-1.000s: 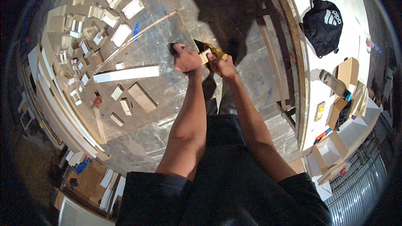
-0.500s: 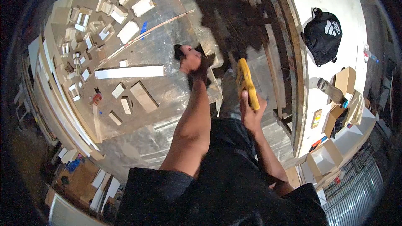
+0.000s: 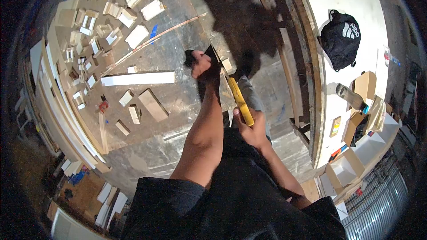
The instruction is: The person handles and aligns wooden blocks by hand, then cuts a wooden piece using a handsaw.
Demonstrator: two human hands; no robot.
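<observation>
My right hand [image 3: 252,128] is wrapped round the yellow handle of a handsaw [image 3: 240,100]. The saw's thin blade slants up and left, its far end beside my left hand [image 3: 201,64]. That left hand is closed over the worktable edge, with dark shadow about it; what its fingers grip, if anything, cannot be made out. Just right of the blade shows a small pale wood piece [image 3: 227,65]. A long white-faced board [image 3: 138,78] lies on the worktable [image 3: 178,102] left of my left hand, with a wider plank [image 3: 153,104] below it.
Many small wood offcuts [image 3: 136,36] cover the table's far left. Long boards [image 3: 71,106] are stacked along the left edge. To the right, a white surface [image 3: 331,93] carries a black drawstring bag [image 3: 340,40], a bottle [image 3: 350,96] and cardboard boxes [image 3: 364,84].
My right hand has brought the saw left and slightly down, so its blade now lies beside my left hand. My left hand has barely moved.
</observation>
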